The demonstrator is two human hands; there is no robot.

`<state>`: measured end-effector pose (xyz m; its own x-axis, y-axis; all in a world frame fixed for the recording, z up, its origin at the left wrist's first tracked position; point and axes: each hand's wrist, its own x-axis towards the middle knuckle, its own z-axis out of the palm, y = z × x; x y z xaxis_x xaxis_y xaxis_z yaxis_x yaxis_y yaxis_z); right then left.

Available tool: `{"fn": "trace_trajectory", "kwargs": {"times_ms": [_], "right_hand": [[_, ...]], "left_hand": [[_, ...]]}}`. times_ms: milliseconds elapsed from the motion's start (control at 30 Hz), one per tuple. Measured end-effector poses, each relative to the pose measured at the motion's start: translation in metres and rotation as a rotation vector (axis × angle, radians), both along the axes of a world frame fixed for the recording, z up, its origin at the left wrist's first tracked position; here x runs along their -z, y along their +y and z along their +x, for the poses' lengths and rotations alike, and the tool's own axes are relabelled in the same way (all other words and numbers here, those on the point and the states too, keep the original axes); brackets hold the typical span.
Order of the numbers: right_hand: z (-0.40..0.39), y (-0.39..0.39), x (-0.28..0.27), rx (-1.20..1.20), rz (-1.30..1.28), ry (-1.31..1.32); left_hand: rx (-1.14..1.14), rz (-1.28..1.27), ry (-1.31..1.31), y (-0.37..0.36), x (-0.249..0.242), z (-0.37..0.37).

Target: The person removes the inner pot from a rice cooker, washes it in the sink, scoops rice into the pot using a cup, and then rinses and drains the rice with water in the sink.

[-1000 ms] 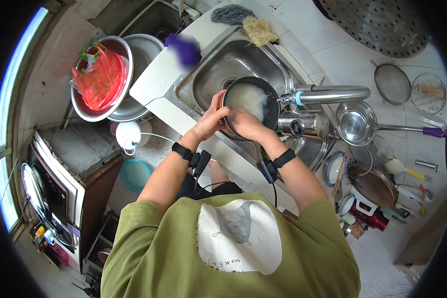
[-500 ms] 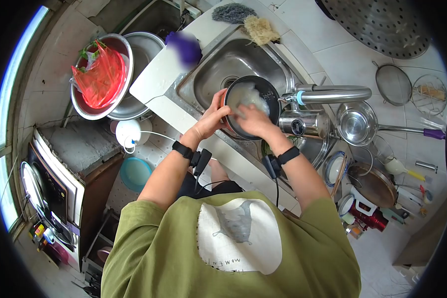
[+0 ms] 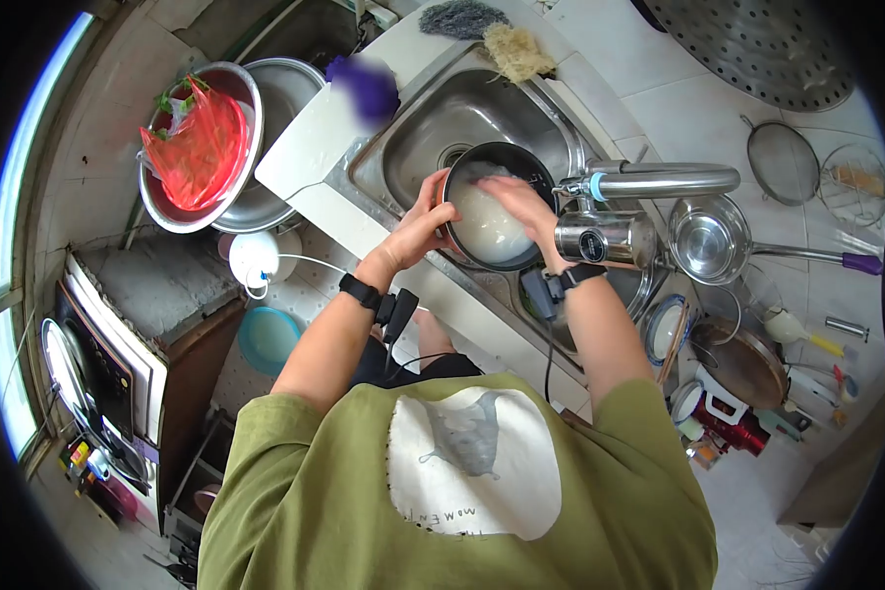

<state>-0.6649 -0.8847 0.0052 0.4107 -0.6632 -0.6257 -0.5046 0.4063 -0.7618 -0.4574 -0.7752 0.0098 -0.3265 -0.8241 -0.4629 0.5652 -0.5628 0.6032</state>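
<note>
Rinsing something white in a black round pot [image 3: 492, 211] over the steel sink basin [image 3: 418, 147].

At far left a metal bowl with a red plastic bag [image 3: 199, 146] sits well apart, then a white cutting board [image 3: 310, 147] on the bench. The left hand [image 3: 418, 221] is clamped on the pot's near rim; the right hand [image 3: 521, 205] lies open inside, fingers in the cloudy water (rice, probably), beside the chrome tap [image 3: 649, 182]. Judging by the tilt, a slipping wet grip could tip the pot and spill its contents into the basin.
</note>
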Motion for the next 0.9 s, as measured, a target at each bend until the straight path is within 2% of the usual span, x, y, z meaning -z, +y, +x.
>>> {"fn": "trace_trajectory", "kwargs": {"times_ms": [67,100,267,333,367,400,467,500,533,600,667,733,767,900], "right_hand": [[-0.005,0.004,-0.013,0.386,0.511,-0.176],[-0.008,0.007,-0.006,0.387,0.604,-0.307],[0.003,0.02,-0.009,0.351,0.724,-0.415],[0.012,0.029,-0.033,0.319,0.555,-0.375],[0.017,0.038,-0.042,0.267,0.356,-0.204],[0.015,0.041,-0.037,0.267,0.356,-0.203],[0.01,0.047,-0.021,-0.175,-0.129,-0.206],[0.008,0.047,-0.017,-0.359,-0.344,-0.052],[0.002,0.046,-0.014,-0.359,-0.347,-0.051],[0.002,0.045,-0.039,-0.602,-0.576,0.195],[0.008,0.043,-0.054,-0.598,-0.669,0.245],[0.013,0.033,-0.052,-0.395,-0.944,0.197],[0.02,0.028,-0.055,-0.392,-1.086,0.233],[0.031,0.014,-0.006,-0.443,-1.199,0.419]], "left_hand": [[-0.008,-0.017,-0.008,0.0,-0.001,0.0],[-0.018,-0.005,-0.011,0.0,-0.001,-0.001],[-0.042,-0.023,-0.004,0.0,0.008,-0.001],[-0.002,-0.001,-0.012,0.001,0.006,0.0],[-0.002,0.002,-0.011,0.002,0.008,0.0],[0.001,-0.002,-0.009,0.002,0.01,0.001],[0.006,-0.01,-0.007,0.001,0.009,0.0],[0.005,-0.013,-0.007,0.001,0.005,0.0],[0.003,-0.013,-0.008,0.001,0.002,-0.001],[0.006,-0.006,0.002,0.002,-0.001,0.0],[0.007,0.006,0.011,0.001,0.0,0.001],[-0.01,-0.037,-0.024,0.001,0.003,-0.001],[-0.006,-0.034,-0.023,0.002,0.005,-0.002],[-0.017,-0.026,-0.008,0.002,0.008,-0.001]]}}
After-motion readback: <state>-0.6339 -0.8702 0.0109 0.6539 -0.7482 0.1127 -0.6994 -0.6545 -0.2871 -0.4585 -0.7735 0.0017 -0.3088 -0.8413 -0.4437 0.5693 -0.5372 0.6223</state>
